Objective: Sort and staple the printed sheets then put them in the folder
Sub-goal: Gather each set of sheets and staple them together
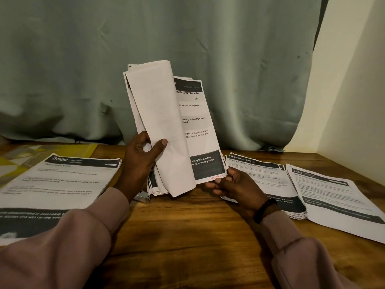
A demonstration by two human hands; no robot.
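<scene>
As the sorted piles lie flat on the wooden table [187,236], I note the right hand [233,187] pinching the exposed sheet's [200,130] bottom corner; the "Dressing Table" pile [264,180] lies just right. The left hand [143,161] grips the upright bundle [158,126], thumb across folded-back pages.

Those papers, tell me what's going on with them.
A person is leafing through a stack held upright over the table. The left hand grips the folded-back sheets; the right hand pinches its bottom corner. Three piles lie flat: one left, two right. A stapler peeks out below.
</scene>
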